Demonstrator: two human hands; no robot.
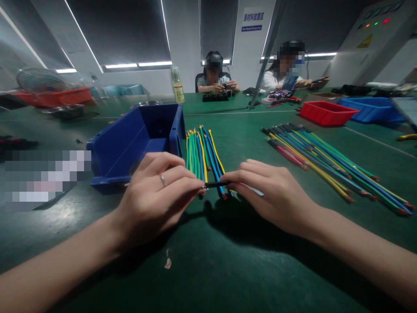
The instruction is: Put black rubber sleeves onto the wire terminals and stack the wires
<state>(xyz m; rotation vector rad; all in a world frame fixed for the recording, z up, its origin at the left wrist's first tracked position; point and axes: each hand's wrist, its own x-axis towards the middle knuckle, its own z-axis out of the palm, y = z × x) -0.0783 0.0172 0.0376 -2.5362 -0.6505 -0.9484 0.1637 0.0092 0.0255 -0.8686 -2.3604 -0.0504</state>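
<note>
A: Left hand [156,191] and right hand [270,191]?
B: Both pinch one short black wire piece [217,184], held level between them just above the table [208,261].
A: Around it?
B: Short coloured wires [202,152] just behind, blue bin [137,139] left, long wires [329,163] right.

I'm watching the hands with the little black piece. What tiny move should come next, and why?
Probably lower the short black piece toward the short wire bundle. The left hand and the right hand pinch its two ends and hold it level across the bundle's near tips, so it seems lined up there. The blue bin sits beside them.
</note>
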